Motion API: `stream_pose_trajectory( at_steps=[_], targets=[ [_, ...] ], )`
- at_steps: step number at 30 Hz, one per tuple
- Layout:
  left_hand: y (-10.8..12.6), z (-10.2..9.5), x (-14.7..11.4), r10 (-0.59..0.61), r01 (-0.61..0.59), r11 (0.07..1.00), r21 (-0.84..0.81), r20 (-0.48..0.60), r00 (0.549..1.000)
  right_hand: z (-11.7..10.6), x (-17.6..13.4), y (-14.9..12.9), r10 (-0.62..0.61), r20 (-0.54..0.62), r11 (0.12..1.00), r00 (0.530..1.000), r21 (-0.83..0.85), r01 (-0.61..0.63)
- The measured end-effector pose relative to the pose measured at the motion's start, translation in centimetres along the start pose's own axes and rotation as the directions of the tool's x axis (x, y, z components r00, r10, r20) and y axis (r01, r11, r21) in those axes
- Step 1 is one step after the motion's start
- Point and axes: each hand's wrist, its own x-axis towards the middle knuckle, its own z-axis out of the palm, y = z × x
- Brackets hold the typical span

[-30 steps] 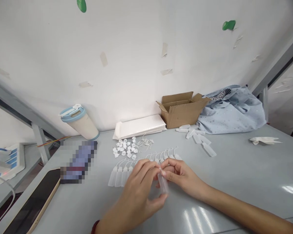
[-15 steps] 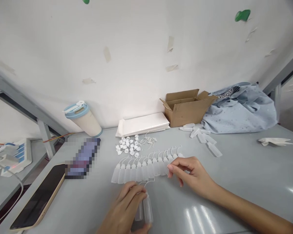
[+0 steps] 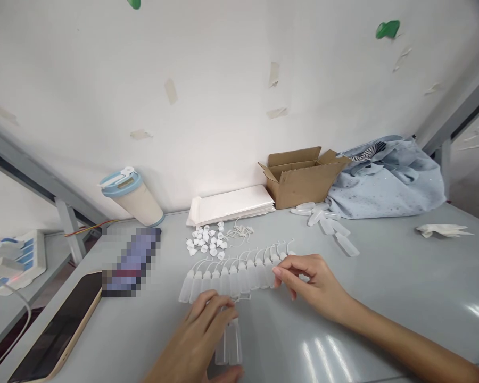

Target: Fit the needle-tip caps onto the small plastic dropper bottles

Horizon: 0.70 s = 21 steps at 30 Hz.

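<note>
Small translucent squeeze bottles [image 3: 239,279] lie side by side in a row, each with a white cap and a thin curved tube. Below the row, my left hand [image 3: 201,335] curls over two more bottles [image 3: 228,343] lying together, its thumb at their bottoms and fingertips at the top of the right one. Fingers cover their necks. My right hand [image 3: 313,279] rests at the row's right end, thumb and index finger pinched beside the last bottles. What lies in that pinch is hidden; a bit of white shows in the gap behind it.
White caps [image 3: 205,240] and thin tubes [image 3: 241,231] lie behind the row. Uncapped bottles [image 3: 327,221] are scattered before an open cardboard box [image 3: 303,186]. Around them are a white packet stack [image 3: 231,205], cloth bag [image 3: 387,181], tumbler [image 3: 139,202], phone [image 3: 59,324] and crumpled tissue [image 3: 443,230].
My left hand has moved slightly left and laid its bottle flush beside the other one. My right hand stays at the row's end. The whole view has shifted a little.
</note>
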Motion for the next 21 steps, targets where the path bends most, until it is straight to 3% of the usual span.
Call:
stream_pose_trajectory(
  at_steps=[6, 10, 15, 21],
  targets=[
    [-1.9, -1.0, 4.5, -0.005, 0.003, 0.999, -0.037, -0.057, 0.998, -1.9, 1.1, 0.0, -0.089, -0.075, 0.979, 0.993, -0.192, 0.073],
    [-4.5, -0.1, 9.4, 0.022, -0.018, 0.999, 0.035, -0.099, 0.995, -4.5, 2.4, 2.0, -0.196, -0.11, 0.827, 0.974, -0.552, 0.104],
    [-6.9, 2.1, 13.4, 0.046, -0.033, 0.994, 0.109, -0.113, 0.993, -8.9, 3.8, 5.4, -0.158, -0.22, 0.701, 0.963, -0.712, -0.047],
    [-6.8, 2.5, 13.8, 0.094, -0.076, 0.991, 0.113, -0.162, 0.982, -11.9, 4.0, 7.5, -0.099, -0.265, 0.556, 0.959, -0.814, -0.168]
  ],
)
